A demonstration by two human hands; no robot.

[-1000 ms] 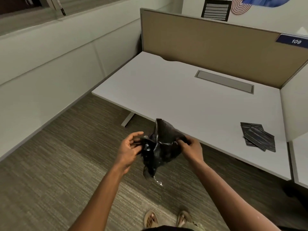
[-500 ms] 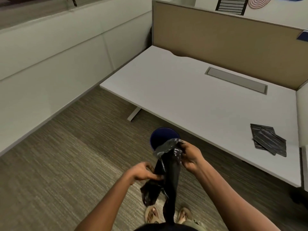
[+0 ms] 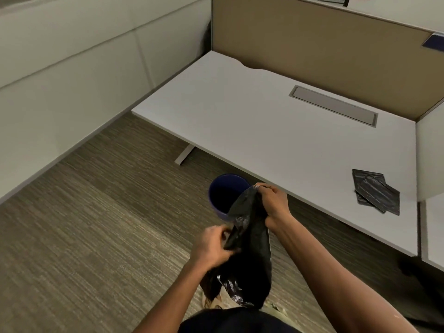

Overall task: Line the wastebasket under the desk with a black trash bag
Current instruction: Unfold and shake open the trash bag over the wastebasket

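Observation:
A black trash bag hangs crumpled between both hands above the carpet. My right hand grips its top end; my left hand pinches its left side lower down. Just behind the bag stands a dark blue round wastebasket on the floor, at the front edge of the white desk. The bag's upper part covers the basket's right rim. The basket looks hollow and dark inside.
Folded black trash bags lie on the desk's right front corner. A tan partition backs the desk, a cream wall panel runs along the left. A desk foot rests on the carpet. My feet are partly hidden below the bag.
The bag went from a bunched wad to a long hanging shape. My left hand dropped lower along it. The view tilted down and the blue wastebasket came into sight.

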